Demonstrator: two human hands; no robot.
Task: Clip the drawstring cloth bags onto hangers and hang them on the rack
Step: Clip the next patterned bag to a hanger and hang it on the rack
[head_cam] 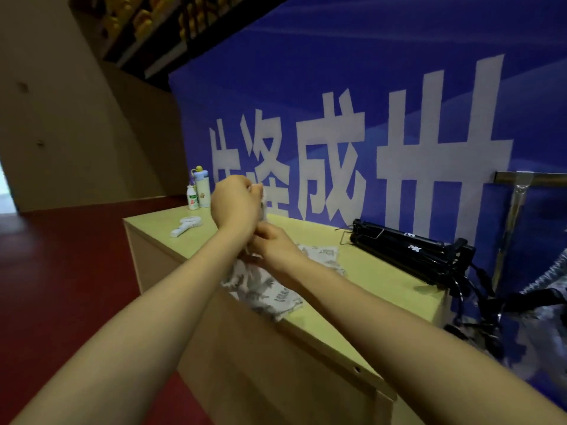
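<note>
A white cloth bag (260, 286) with a grey print hangs from both my hands, its lower part resting on the wooden table (383, 271). My left hand (234, 200) is raised and pinches the bag's top edge. Just below it, my right hand (271, 243) grips the cloth lower down. Another printed bag (325, 254) lies flat on the table behind my right hand. A stack of black clip hangers (408, 250) lies on the table at the right. The metal rack bar (534, 179) shows at the far right edge.
A pale blue bottle (202, 188), a small white bottle (192, 197) and a white hand fan (185, 226) stand at the table's far left corner. A blue wall banner with white characters rises behind the table. Red floor lies to the left. More printed cloth and black hangers (521, 308) hang at the right.
</note>
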